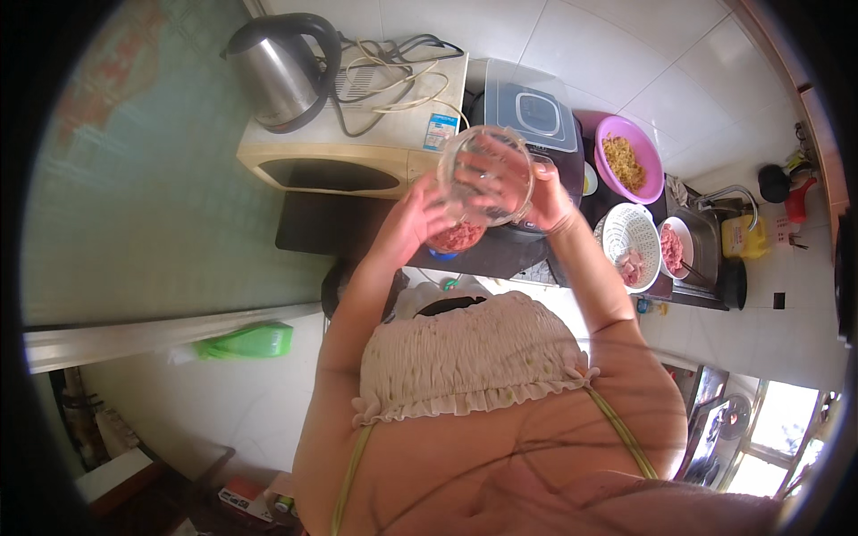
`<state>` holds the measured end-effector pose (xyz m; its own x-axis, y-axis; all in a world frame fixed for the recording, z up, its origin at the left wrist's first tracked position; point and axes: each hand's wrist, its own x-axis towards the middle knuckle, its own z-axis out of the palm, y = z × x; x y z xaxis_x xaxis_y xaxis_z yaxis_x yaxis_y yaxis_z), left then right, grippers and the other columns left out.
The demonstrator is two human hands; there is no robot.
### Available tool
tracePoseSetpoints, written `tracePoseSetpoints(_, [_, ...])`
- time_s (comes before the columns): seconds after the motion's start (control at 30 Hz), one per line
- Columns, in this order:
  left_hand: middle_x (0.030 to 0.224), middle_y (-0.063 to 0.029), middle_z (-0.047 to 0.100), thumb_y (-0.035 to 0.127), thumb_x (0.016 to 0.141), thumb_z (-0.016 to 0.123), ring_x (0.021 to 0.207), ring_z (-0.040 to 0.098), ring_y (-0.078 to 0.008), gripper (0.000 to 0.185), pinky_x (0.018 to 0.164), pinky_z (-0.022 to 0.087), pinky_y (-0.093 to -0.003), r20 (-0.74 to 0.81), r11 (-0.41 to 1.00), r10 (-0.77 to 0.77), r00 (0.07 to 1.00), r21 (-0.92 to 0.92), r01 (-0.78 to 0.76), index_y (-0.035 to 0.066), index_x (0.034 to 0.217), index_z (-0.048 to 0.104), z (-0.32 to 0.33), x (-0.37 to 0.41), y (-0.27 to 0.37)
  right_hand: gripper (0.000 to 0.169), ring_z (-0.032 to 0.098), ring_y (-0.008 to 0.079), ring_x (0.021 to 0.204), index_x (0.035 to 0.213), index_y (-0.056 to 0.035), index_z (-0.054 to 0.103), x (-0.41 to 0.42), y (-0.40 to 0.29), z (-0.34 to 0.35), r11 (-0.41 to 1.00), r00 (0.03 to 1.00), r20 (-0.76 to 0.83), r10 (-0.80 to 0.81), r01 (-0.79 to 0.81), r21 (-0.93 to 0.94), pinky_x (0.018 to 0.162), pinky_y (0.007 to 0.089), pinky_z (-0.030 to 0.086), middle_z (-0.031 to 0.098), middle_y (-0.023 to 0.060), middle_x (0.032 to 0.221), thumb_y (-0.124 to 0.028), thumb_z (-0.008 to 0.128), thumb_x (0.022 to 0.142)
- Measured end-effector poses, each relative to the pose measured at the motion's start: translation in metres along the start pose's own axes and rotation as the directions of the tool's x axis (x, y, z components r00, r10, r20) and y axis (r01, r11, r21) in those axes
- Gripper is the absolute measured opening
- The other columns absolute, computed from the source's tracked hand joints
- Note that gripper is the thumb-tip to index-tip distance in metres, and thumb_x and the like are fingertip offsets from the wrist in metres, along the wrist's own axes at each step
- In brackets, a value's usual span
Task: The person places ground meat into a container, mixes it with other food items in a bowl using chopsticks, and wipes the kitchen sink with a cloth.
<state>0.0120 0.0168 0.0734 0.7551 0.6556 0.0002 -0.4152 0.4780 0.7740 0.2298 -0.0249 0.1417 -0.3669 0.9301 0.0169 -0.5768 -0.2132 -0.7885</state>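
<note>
A clear, shallow round bowl or lid (484, 218) with small tabs on its rim is raised in front of me, slightly blurred. My right hand (551, 197) grips it at the right, and fingers show through the clear wall. At its left edge is my left hand (421, 218), fingers spread; whether it bears any weight is unclear. Below, partly hidden by the clear piece, a round container of minced meat (458, 236) stands on the dark counter, with something blue (442, 254) at its base.
A microwave oven (375, 144) carries a steel kettle (285, 80) and loose cables (402, 74). A dark appliance with a clear lid (536, 114) stands behind my hands. Rightward are a pink basin (653, 157), a white colander (627, 228), a meat bowl (672, 248) and a sink (704, 234).
</note>
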Motion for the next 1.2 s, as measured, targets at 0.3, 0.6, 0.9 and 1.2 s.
tracePoseSetpoints(0.3, [0.12,-0.0198,0.049,0.028,0.093,0.038,0.094,0.06,-0.0296,0.051,0.075,0.053,-0.0385,-0.206,1.0,0.003,0.979,0.017,0.001,0.001,0.133,0.023,0.008,-0.064,0.026,0.046,0.055,0.0142,0.095,0.126,0.001,0.04,-0.014,0.04,0.016,0.908,0.918,-0.367,-0.15,-0.019,-0.419,0.081,0.029,0.045,0.057,0.0109,0.106,-0.03,0.045,0.092])
tracePoseSetpoints(0.6, [0.108,-0.0149,0.051,0.02,0.09,0.047,0.092,0.06,-0.0289,0.043,0.072,0.053,-0.0362,-0.61,0.991,-0.124,0.782,-0.043,0.123,0.009,0.128,0.032,-0.179,-0.104,-0.055,0.018,0.058,0.0178,0.06,0.091,-0.0005,0.062,-0.058,0.089,-0.015,0.258,0.812,-0.425,-0.401,-0.344,-0.903,0.056,0.0302,0.047,0.06,0.0095,0.074,-0.013,0.061,0.078])
tracePoseSetpoints(0.9, [0.097,-0.008,0.054,0.019,0.089,0.048,0.087,0.062,-0.0267,0.025,0.07,0.052,-0.0403,-0.597,0.951,-0.308,0.741,-0.165,0.262,0.014,0.113,0.043,-0.246,-0.081,-0.115,0.018,0.058,0.0312,0.065,0.086,-0.0035,0.061,-0.004,0.042,-0.007,-0.104,0.822,-0.38,-0.423,-0.461,-0.881,0.06,0.038,0.047,0.059,0.0168,0.073,-0.019,0.06,0.076])
tracePoseSetpoints(1.2, [0.128,-0.0237,0.039,0.03,0.074,0.066,0.11,0.045,-0.0405,0.075,0.094,0.037,-0.0422,-0.494,0.133,0.029,0.869,0.863,0.487,0.0,0.131,0.028,-0.168,-0.053,-0.062,0.04,0.056,0.0156,0.096,0.122,-0.0058,0.047,-0.053,0.104,-0.034,0.811,0.718,-0.663,0.212,-0.508,-0.291,0.076,0.0299,0.048,0.058,0.0062,0.108,-0.026,0.05,0.088])
